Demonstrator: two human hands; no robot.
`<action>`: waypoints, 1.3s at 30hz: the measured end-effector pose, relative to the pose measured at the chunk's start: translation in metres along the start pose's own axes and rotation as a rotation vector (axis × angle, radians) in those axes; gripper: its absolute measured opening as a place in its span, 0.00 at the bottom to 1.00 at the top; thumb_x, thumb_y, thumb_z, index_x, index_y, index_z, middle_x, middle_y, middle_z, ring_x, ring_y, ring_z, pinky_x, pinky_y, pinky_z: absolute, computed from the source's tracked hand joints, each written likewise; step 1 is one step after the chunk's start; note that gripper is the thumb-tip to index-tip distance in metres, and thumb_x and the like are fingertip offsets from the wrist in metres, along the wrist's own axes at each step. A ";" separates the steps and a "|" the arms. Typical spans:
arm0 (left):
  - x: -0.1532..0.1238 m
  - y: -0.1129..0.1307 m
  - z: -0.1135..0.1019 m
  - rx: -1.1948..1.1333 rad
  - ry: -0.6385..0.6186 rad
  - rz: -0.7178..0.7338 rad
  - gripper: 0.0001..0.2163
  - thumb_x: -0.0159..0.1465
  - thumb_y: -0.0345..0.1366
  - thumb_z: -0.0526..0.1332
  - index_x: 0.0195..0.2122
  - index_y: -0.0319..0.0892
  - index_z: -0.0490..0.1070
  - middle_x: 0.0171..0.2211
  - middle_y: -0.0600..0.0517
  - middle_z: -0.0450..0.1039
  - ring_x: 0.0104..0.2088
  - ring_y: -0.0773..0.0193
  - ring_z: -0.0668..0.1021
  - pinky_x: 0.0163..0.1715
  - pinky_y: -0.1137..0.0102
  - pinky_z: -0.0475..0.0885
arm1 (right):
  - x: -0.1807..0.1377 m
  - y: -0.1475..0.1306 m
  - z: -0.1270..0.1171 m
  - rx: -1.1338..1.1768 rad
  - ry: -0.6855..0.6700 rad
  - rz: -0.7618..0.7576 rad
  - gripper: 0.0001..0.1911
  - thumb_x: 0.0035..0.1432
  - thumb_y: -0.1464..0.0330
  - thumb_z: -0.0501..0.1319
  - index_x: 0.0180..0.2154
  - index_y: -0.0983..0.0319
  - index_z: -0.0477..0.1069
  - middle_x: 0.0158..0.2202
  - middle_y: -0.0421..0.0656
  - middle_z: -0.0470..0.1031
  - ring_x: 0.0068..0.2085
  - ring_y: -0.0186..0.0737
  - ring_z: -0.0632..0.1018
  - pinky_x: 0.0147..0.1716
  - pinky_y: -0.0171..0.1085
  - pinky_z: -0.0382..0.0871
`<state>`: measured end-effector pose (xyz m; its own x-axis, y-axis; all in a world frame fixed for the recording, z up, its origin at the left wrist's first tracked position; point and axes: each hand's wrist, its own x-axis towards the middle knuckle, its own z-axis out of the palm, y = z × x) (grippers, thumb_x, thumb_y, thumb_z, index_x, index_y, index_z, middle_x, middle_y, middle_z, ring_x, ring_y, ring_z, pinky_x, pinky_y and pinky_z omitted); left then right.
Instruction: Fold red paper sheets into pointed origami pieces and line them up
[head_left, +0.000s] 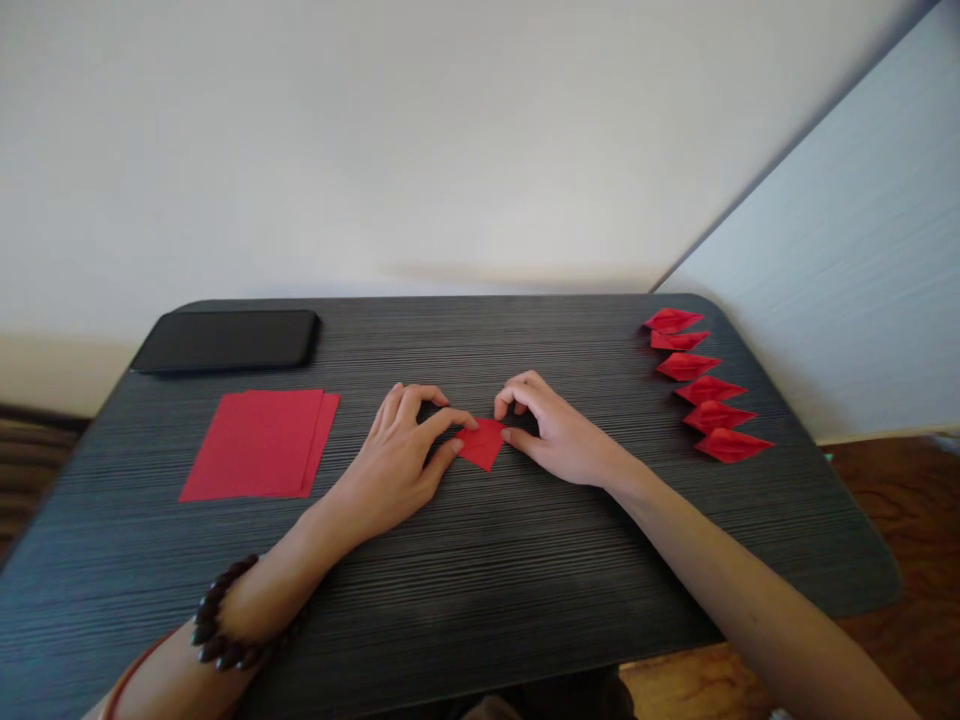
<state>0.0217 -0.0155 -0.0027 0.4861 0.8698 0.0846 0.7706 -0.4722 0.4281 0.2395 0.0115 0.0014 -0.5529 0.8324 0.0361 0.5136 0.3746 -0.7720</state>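
A small folded piece of red paper lies on the dark table between my hands, one corner pointing toward me. My left hand has its thumb and index finger closed at the paper's left edge, the index fingertip resting on top. At the right corner, my right hand holds the paper's edge with curled fingers and the thumb close against it. Part of the paper's edges is hidden beneath the fingertips. A dark beaded bracelet circles my left wrist.
Flat red paper squares are stacked to the left. Behind them lies a black phone. Several folded red paper pieces line the right side. The dark wood-grain table meets a white wall at the back.
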 end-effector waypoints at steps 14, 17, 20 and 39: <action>0.000 0.000 0.000 0.033 0.005 0.007 0.11 0.66 0.36 0.53 0.48 0.48 0.69 0.47 0.49 0.60 0.52 0.56 0.63 0.60 0.48 0.50 | -0.005 -0.006 0.010 -0.133 0.096 0.022 0.04 0.57 0.72 0.58 0.36 0.60 0.65 0.40 0.43 0.65 0.42 0.39 0.68 0.45 0.41 0.63; 0.001 -0.001 0.001 0.035 0.009 0.013 0.12 0.66 0.35 0.53 0.49 0.49 0.68 0.47 0.49 0.60 0.52 0.56 0.63 0.60 0.48 0.51 | -0.005 -0.005 0.010 -0.128 0.073 0.010 0.06 0.57 0.76 0.57 0.36 0.60 0.64 0.41 0.43 0.65 0.43 0.39 0.69 0.45 0.41 0.63; 0.001 -0.003 0.001 0.022 0.002 0.017 0.13 0.66 0.34 0.51 0.49 0.49 0.68 0.47 0.48 0.61 0.51 0.56 0.64 0.59 0.48 0.53 | -0.005 -0.003 0.007 -0.100 0.052 -0.017 0.09 0.56 0.78 0.56 0.37 0.59 0.64 0.41 0.42 0.65 0.43 0.38 0.69 0.45 0.40 0.63; 0.001 -0.007 0.002 0.086 0.037 0.087 0.14 0.65 0.40 0.54 0.51 0.48 0.69 0.47 0.48 0.62 0.52 0.56 0.64 0.61 0.50 0.49 | -0.007 -0.001 0.013 -0.226 0.109 -0.074 0.07 0.58 0.73 0.55 0.40 0.60 0.65 0.42 0.44 0.67 0.43 0.40 0.70 0.42 0.41 0.64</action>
<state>0.0180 -0.0119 -0.0077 0.5379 0.8292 0.1519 0.7597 -0.5549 0.3390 0.2344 -0.0001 -0.0061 -0.5270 0.8337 0.1652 0.6146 0.5080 -0.6035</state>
